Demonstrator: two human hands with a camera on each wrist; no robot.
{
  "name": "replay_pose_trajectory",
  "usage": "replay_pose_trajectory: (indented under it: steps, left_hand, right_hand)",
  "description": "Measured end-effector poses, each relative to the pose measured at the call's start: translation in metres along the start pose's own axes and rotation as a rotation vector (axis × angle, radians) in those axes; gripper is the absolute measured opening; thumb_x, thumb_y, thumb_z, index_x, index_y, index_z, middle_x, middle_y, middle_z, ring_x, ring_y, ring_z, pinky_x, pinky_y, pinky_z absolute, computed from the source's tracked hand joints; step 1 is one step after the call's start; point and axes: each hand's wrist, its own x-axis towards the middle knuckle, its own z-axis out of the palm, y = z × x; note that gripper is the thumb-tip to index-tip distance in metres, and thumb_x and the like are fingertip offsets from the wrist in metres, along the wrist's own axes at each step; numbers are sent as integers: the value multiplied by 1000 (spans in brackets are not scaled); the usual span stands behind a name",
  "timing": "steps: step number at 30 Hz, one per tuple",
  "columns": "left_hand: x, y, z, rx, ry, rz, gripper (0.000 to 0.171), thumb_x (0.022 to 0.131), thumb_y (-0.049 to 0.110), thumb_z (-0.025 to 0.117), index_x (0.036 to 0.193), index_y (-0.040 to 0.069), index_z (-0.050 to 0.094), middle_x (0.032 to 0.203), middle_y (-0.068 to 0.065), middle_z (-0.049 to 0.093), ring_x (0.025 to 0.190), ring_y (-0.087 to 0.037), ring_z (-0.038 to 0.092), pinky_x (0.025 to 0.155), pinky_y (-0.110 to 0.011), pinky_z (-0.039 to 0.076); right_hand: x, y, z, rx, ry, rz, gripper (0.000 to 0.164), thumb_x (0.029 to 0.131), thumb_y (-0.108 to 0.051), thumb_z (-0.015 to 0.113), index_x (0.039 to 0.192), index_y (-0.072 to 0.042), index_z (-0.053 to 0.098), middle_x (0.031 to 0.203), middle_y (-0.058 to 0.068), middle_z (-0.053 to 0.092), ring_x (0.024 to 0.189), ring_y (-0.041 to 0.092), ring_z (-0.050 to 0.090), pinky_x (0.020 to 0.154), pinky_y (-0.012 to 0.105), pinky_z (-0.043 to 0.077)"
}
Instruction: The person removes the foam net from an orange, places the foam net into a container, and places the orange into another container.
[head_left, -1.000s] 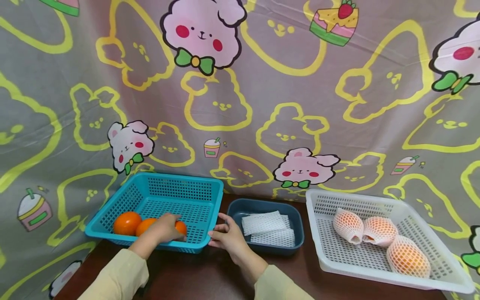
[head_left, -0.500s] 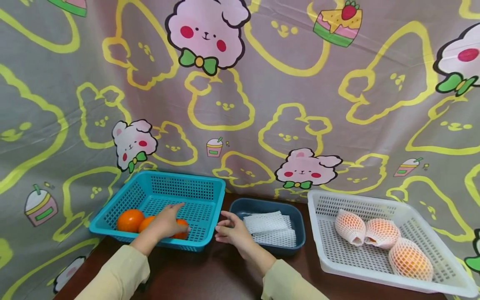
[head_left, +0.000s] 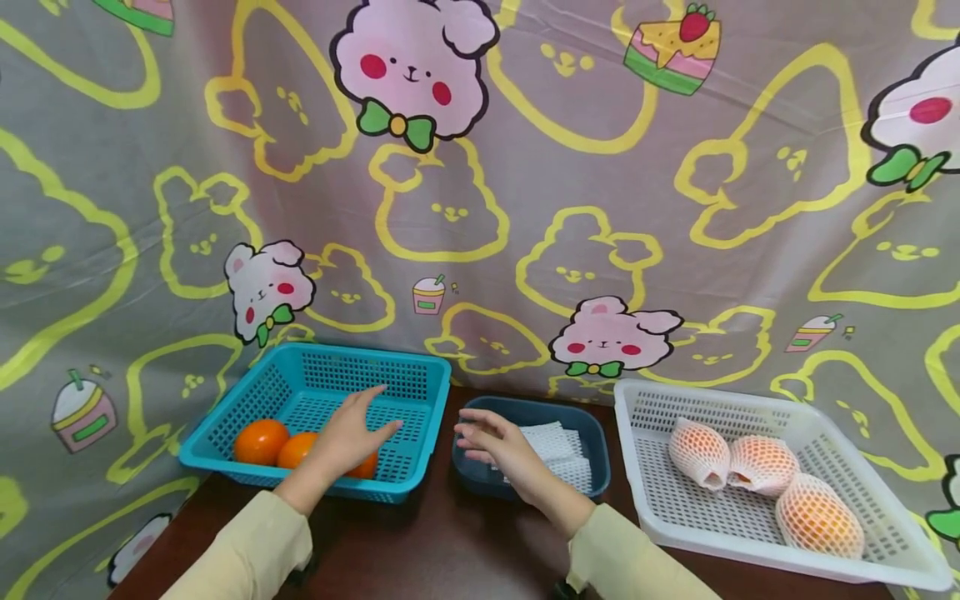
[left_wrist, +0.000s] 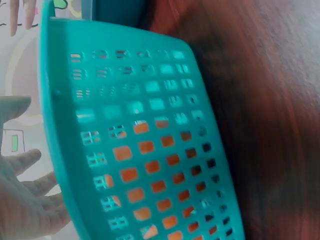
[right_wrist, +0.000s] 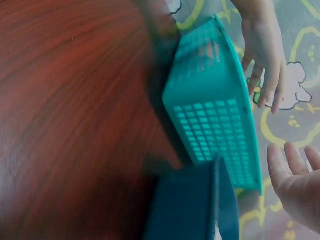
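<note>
My left hand [head_left: 347, 437] hovers over the front of the teal basket [head_left: 438, 400], thumb and fingers spread, with nothing in its grasp. Below it lie oranges: one at the left [head_left: 261, 442], another beside it [head_left: 296, 450], and a third [head_left: 367, 467] partly covered by the hand. Relaxed and holding nothing, my right hand [head_left: 510, 454] is over the left side of a dark blue tray [head_left: 596, 454]. White foam net sleeves [head_left: 555, 442] lie flat in that tray, partly hidden by this hand. The left wrist view shows orange through the basket's holes.
A white basket [head_left: 637, 467] stands at the right with three net-wrapped fruits, one of them an orange [head_left: 819, 517]. Behind everything hangs a patterned curtain [head_left: 480, 192]. The containers sit on a dark brown table [head_left: 435, 542].
My left hand has risen off the oranges and its fingers have spread. My right hand has left the teal basket's right rim and moved right, over the blue tray.
</note>
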Motion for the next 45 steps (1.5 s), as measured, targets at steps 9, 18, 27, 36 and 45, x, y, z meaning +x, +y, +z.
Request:
replay_pose_trajectory:
  steps: [9,18,27,36,45]
  left_hand:
    - [-2,25,7,-3,34,97,66,96,33,73,151,6,48,151,-23,46,135,-45,45,102,-63,44]
    - [-4,55,22,-46,-8,96,63,94,37,76,148,12,54,149,-17,50,132,-39,50,100,-60,47]
    - [-3,78,33,-115,-40,132,54,94,36,76,139,11,62,136,-13,60,117,-34,59,92,-51,54]
    - [2,95,50,-256,-137,213,38,97,29,73,130,11,67,118,-7,67,99,-25,61,79,-40,55]
    - [3,114,79,-399,-271,210,32,97,23,72,127,11,69,102,-1,71,88,-19,65,72,-36,54]
  right_hand:
    - [-17,-18,-34,-248,6,-89,46,106,-22,58,146,1,51,140,24,57,129,40,55,106,47,46]
    - [-48,-27,-63,-747,22,-224,49,102,-30,66,144,-8,56,140,12,60,126,35,57,103,50,48]
    - [-73,-27,-89,-1045,169,-296,50,97,-24,73,143,-11,59,138,9,62,125,32,59,99,56,49]
    - [-104,-26,-128,-1110,308,-249,48,96,-21,74,140,-5,60,134,17,62,120,40,61,92,59,51]
    - [-135,-24,-176,-1162,443,-249,48,92,-12,76,135,-1,62,128,25,64,112,46,62,87,64,51]
